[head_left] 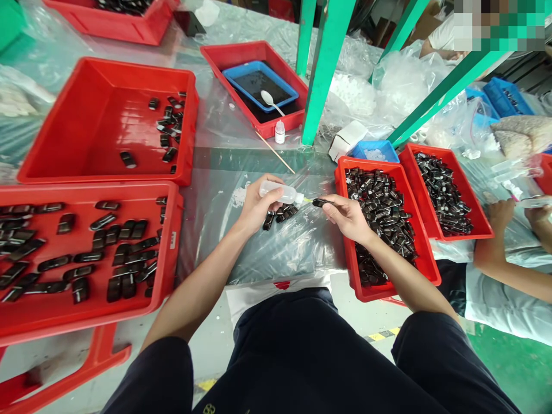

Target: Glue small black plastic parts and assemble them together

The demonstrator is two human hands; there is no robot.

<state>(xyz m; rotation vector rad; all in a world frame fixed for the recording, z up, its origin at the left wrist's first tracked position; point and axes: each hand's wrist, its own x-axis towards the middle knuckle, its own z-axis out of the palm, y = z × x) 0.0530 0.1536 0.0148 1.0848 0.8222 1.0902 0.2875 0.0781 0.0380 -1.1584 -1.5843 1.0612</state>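
My left hand (257, 206) is wrapped round a translucent squeeze bottle (278, 191), tipped on its side with its nozzle pointing right. Between the fingers of my right hand (348, 216) is a small glossy black part (319, 202), close to the bottle's tip; whether they touch I cannot make out. Several similar black parts (284, 214) lie on the plastic-covered table (276, 259) just below the bottle. Right beside my right forearm stands a red bin (351, 276) heaped with small black parts.
Red bins (129, 69) (172, 253) with scattered black parts stand at left. Behind are a red tray (215, 54) holding a blue tray (235, 70) and spoon (268, 98), a small bottle (280, 132), a stick (276, 152) and green posts (323, 69). A co-worker's hands (502, 213) are at right.
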